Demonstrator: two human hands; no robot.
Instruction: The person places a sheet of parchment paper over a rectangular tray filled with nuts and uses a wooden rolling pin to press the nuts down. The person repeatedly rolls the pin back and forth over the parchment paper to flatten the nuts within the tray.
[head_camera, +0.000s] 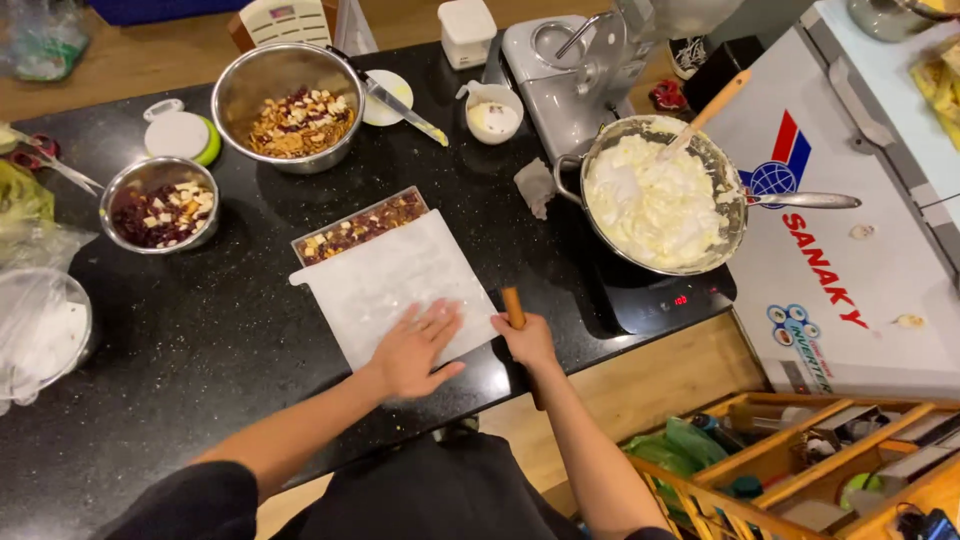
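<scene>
both hands work near the bench's front edge: left hand (415, 345) spread flat on the thin, limp, slippery parchment sheet (395, 280), right hand (527, 340) gripping the stiff wooden rolling pin (513, 306).

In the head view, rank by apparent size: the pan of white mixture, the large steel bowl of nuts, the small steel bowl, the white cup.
1. Pan of white mixture
2. Large steel bowl, only slightly smaller
3. Small steel bowl
4. White cup

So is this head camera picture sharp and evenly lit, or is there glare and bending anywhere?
In the head view, focus is fairly sharp all over; the glossy black stone counter shows soft ceiling glare, and the two shiny steel bowls carry bright rim highlights; the left hand on the white sheet and the right hand show no motion blur; the wide lens bows straight edges near the corners.
</scene>
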